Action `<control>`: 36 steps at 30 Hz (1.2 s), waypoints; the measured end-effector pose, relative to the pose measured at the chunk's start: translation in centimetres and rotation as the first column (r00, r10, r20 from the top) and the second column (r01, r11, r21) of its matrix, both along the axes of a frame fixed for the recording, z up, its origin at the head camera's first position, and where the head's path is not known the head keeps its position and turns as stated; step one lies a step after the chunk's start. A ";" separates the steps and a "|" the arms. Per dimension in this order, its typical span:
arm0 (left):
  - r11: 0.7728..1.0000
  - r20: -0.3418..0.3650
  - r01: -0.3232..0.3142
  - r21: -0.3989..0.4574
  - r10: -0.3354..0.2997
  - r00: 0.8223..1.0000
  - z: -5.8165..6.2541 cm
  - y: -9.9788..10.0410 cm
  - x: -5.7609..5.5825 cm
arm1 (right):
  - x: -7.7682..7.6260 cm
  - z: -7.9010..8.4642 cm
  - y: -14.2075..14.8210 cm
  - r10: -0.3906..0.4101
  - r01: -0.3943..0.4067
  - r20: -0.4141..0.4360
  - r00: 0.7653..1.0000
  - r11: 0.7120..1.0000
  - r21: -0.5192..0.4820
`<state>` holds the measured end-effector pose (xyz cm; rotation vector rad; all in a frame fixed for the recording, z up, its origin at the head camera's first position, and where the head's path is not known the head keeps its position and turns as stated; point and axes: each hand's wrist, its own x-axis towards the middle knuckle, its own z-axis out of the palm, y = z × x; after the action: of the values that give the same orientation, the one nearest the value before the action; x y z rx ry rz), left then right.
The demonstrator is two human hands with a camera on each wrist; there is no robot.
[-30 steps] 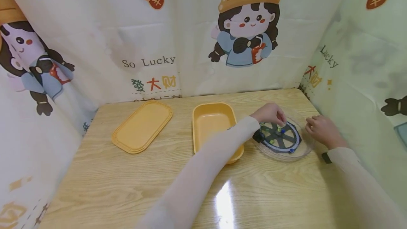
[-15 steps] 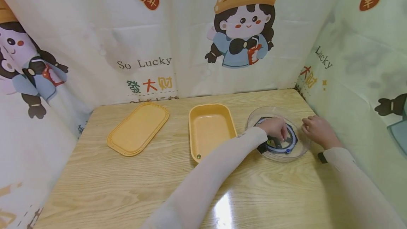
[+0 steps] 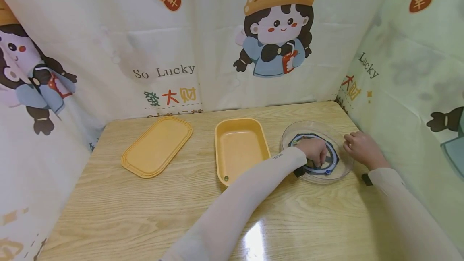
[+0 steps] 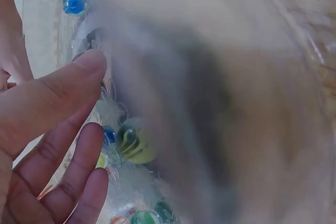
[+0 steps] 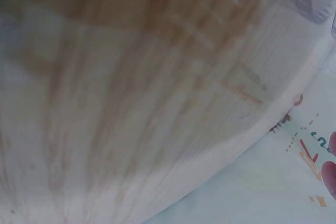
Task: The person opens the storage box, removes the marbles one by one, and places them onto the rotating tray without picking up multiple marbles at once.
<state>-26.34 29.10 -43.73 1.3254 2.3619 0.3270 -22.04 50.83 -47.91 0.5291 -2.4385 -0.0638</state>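
Note:
My left hand (image 3: 314, 150) reaches into a round clear dish (image 3: 288, 130) at the table's right, over a black spoked wheel with a pale ring (image 3: 335, 158). In the left wrist view its thumb and index finger come together beside a glassy dark spot; whether they pinch a marble is unclear. Around those fingers lie a blue marble (image 4: 75, 2), a yellow-green marble (image 4: 136, 141) and a green marble (image 4: 145, 219). My right hand (image 3: 364, 150) is at the dish's right rim, fingers curled; whether it grips the rim cannot be made out.
A yellow box (image 3: 219, 148) stands left of the dish with a green marble (image 3: 226, 178) in its near corner, partly behind the left sleeve. Farther left lies a yellow lid (image 3: 157, 148) on the wooden table (image 3: 127, 212). Printed cloth (image 3: 214, 51) hangs behind.
My left hand has come down into the dish from above the wheel. The left forearm shifted right, uncovering the green marble in the box. My right hand stays at the rim.

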 end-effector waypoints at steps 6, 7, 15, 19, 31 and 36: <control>1.000 0.013 0.013 0.017 -0.013 1.000 -0.3 -0.2 -0.7 | -0.1 -0.1 -0.2 -0.006 0.006 0.011 1.000 1.000 0.003; 1.000 0.026 0.016 0.025 -0.016 1.000 -0.3 -0.3 -0.8 | -0.1 -0.1 -0.2 -0.006 0.006 0.013 1.000 1.000 0.004; 0.986 0.112 0.111 0.122 -0.125 0.986 2.1 -2.3 -1.4 | 0.0 0.1 -0.5 0.001 -0.001 0.021 1.000 1.000 0.004; 0.970 0.120 0.184 0.160 -0.204 0.972 3.5 -3.9 -1.4 | -0.1 0.1 -0.5 -0.009 0.009 0.026 1.000 1.000 0.006; 0.944 0.104 0.277 0.178 -0.298 0.949 5.4 -10.6 -1.1 | 0.1 0.3 -0.4 -0.024 0.023 0.045 0.999 1.000 0.010; 0.949 0.078 0.278 0.147 -0.291 0.954 5.5 -14.1 -1.1 | 0.1 0.2 -0.4 -0.014 0.014 0.023 1.000 1.000 0.017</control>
<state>-27.45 14.98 -38.25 1.6489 2.0613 0.4590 -21.97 50.42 -47.70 0.5229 -2.4660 -0.0850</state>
